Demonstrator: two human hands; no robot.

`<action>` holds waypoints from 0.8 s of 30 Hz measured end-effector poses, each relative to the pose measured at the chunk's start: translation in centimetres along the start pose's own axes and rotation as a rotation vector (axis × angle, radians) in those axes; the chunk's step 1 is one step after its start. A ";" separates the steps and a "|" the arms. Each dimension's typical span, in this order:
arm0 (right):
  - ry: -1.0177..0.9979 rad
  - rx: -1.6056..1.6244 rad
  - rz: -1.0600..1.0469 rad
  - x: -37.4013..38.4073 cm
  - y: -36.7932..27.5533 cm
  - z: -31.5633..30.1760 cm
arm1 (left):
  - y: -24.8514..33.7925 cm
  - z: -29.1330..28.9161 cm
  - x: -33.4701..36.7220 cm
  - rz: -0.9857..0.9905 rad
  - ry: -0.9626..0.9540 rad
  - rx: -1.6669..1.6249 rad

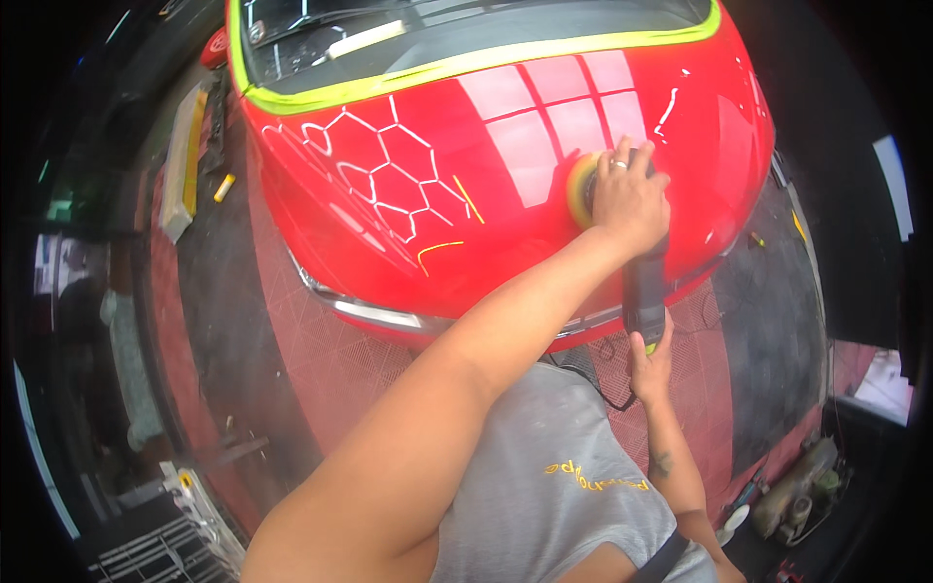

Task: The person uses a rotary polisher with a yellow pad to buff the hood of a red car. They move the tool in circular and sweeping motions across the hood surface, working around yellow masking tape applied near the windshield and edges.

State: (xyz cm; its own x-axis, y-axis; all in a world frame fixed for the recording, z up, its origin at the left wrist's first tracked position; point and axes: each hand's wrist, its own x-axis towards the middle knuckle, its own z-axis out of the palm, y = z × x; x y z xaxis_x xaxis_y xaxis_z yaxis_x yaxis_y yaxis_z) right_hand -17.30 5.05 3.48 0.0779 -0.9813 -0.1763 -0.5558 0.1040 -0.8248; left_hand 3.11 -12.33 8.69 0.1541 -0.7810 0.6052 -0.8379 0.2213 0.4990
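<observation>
Left hand: the left hand (632, 199) is wrapped over the head of the polisher, ring on one finger, right of centre in the frame.
Right hand: the right hand (652, 360) is clamped round the polisher's rear end, lower down, right of centre.
Polisher: black polisher (643, 291), body running down the frame between the two hands, over the hood's front edge.
Pad: yellowish round pad (580, 189), sticking out left of the left hand, at the hood; contact face hidden.
Hood: glossy red hood (530, 257) fills upper centre. Hexagon-shaped light reflections on its left, pale window-like panes at upper middle.
Tape: yellow-green tape (486, 55) edges the windshield (544, 21) at top of frame.
Trim: silvery strip (379, 316) along the car's front, left of centre.
Cord: dark cord (612, 400) near the right hand, below the car's front.
Shirt: grey shirt (535, 476) on the person, bottom centre, yellow lettering.
Floor: red and black tiles (773, 355) both sides. Small yellow item (224, 188) lying upper left, beside a long yellow-and-whitish block (182, 160).
Lower right: tank-like machine (797, 496), blurred.
</observation>
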 end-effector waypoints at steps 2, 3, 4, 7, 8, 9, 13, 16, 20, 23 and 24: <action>-0.014 -0.055 -0.135 0.0 1.4 0.2 | -1.0 -2.1 -0.9 -0.052 -0.093 -0.064; -0.038 -0.069 -0.159 -0.3 1.1 0.2 | -1.9 -4.0 -1.2 -0.140 -0.151 -0.142; -0.100 -0.054 -0.132 -0.7 0.9 0.1 | -2.9 -5.6 -1.3 -0.222 -0.206 -0.225; -0.215 -0.045 -0.155 -2.4 1.2 1.3 | -5.8 -8.6 -3.6 -0.458 -0.117 -0.342; -0.238 -0.053 -0.138 -2.9 1.4 2.1 | -6.6 -9.7 -4.5 -0.530 -0.098 -0.397; -0.269 -0.065 -0.121 -3.4 1.3 3.0 | -7.6 -10.8 -5.5 -0.555 -0.036 -0.408; -0.302 -0.166 -0.187 -4.6 -0.6 7.6 | -12.5 -15.7 -8.1 -0.659 0.036 -0.442; -0.313 -0.259 -0.213 -4.2 -3.8 11.0 | -16.4 -19.4 -7.6 -0.632 0.140 -0.496; -0.319 -0.226 -0.230 -2.8 -10.7 14.8 | -21.4 -23.0 -5.0 -0.640 0.194 -0.485; -0.303 -0.224 -0.224 -2.3 -15.5 17.5 | -24.8 -25.0 -2.6 -0.678 0.158 -0.529; -0.300 -0.226 -0.230 -2.0 -16.7 18.2 | -25.8 -25.6 -1.8 -0.698 0.150 -0.529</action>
State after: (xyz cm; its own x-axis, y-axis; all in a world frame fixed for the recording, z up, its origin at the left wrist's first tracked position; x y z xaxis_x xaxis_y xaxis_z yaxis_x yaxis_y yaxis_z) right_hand 6.87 8.22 7.85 0.4390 -0.8808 -0.1774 -0.6602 -0.1823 -0.7287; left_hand 37.87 -1.65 10.57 0.6375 -0.7623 0.1118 -0.1811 -0.0072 0.9834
